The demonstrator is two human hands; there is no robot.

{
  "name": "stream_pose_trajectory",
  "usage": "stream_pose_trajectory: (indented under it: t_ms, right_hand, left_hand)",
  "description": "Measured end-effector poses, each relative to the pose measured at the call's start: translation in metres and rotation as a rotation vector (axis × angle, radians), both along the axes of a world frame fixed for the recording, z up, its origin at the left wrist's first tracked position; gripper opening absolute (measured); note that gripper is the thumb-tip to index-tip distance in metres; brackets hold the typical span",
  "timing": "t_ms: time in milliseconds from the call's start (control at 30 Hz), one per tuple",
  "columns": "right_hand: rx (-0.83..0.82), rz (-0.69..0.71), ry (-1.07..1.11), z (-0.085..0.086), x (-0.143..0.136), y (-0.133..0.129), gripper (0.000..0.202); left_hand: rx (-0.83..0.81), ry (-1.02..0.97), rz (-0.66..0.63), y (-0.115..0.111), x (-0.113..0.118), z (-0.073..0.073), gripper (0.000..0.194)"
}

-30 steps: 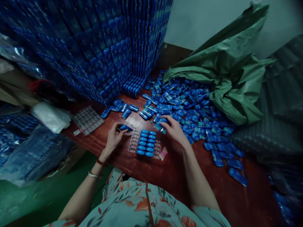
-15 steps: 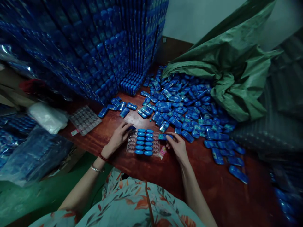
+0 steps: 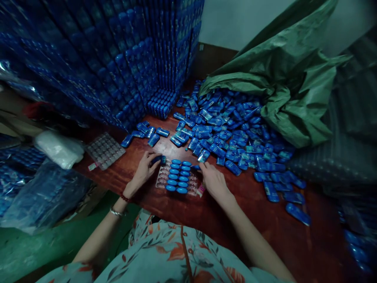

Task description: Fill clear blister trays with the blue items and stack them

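A clear plastic tray [image 3: 161, 179] lies on the table in front of me, its two middle columns filled with blue oval containers [image 3: 178, 173]; the outer cells show pinkish and bare. My left hand [image 3: 146, 167] is closed on a small blue container [image 3: 159, 159] at the tray's upper left corner. At the upper right corner my right hand [image 3: 212, 177] pinches another blue container [image 3: 195, 167], mostly covered by the fingers. A small pink label [image 3: 200, 190] sticks out at the tray's right edge, close below my right hand.
A large heap of blue containers [image 3: 218, 131] spreads from a green sack [image 3: 294, 98] across the table [image 3: 244, 220]. Stacked filled trays [image 3: 138, 70] rise at the back left. Another clear tray [image 3: 106, 150] and a white plastic bag [image 3: 59, 146] lie on the left.
My right hand has turned and moved slightly left over the tray's upper right corner with its container. My left hand has tilted its container so more of it shows.
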State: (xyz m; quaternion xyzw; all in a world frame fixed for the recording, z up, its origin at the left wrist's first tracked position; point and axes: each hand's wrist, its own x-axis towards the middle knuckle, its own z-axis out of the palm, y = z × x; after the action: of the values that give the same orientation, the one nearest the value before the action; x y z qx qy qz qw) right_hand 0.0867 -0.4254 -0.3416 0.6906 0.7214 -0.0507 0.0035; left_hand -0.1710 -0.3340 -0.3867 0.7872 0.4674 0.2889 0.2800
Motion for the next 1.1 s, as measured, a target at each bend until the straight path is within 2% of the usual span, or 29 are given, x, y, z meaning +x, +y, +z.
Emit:
stream_pose_trajectory:
  t_ms: [100, 267, 467, 567, 700, 800, 933, 1100]
  right_hand:
    - [-0.029, 0.031, -0.087, 0.008, -0.007, 0.006, 0.023]
    - [-0.081, 0.070, -0.121, 0.017, -0.010, 0.016, 0.027]
    - [-0.160, 0.037, -0.106, 0.020, -0.010, 0.019, 0.021]
    - [-0.188, 0.035, -0.185, 0.019, -0.011, 0.017, 0.020]
    - [-0.178, 0.062, -0.232, 0.017, -0.012, 0.015, 0.023]
    - [-0.176, 0.090, -0.247, 0.017, -0.018, 0.017, 0.026]
    - [-0.230, 0.122, -0.263, 0.019, -0.027, 0.027, 0.024]
    - [-0.276, 0.144, -0.254, 0.020, -0.029, 0.035, 0.022]
  left_hand:
    - [0.027, 0.022, -0.069, -0.002, -0.003, 0.000, 0.026]
    - [0.128, 0.112, -0.113, -0.014, -0.005, 0.010, 0.029]
    - [0.141, 0.439, -0.126, -0.021, 0.000, 0.015, 0.037]
    - [0.102, 0.624, -0.161, -0.017, 0.005, 0.018, 0.041]
    - [0.067, 0.819, -0.228, -0.008, 0.015, 0.031, 0.039]
    - [0.113, 0.895, -0.330, 0.000, 0.026, 0.039, 0.029]
    - [0.170, 0.968, -0.493, 0.011, 0.036, 0.042, 0.023]
    - [0.372, 0.992, -0.693, 0.025, 0.038, 0.049, 0.022]
